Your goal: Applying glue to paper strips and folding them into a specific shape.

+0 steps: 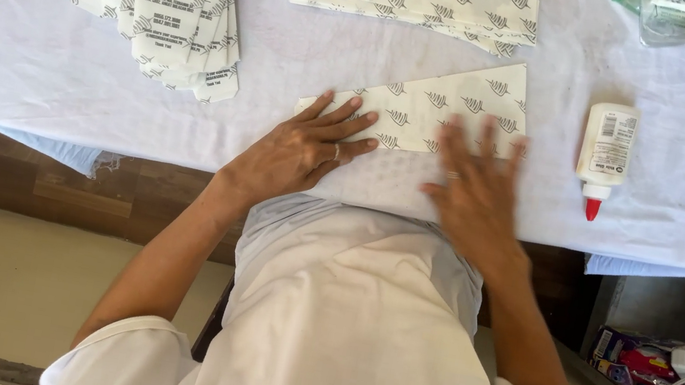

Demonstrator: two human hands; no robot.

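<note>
Head view, left hand [299,151], right hand [476,191] flat on paper sheet [438,107]

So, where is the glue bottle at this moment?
In the head view the white glue bottle lies on the white table cover, red tip toward the person, just beyond the right hand and the patterned paper sheet.

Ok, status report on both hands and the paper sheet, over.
Left hand flat, fingers spread, on the printed paper sheet. Right hand flat on it too, blurred. Glue bottle lies off to the right, clear of the sheet.
</note>
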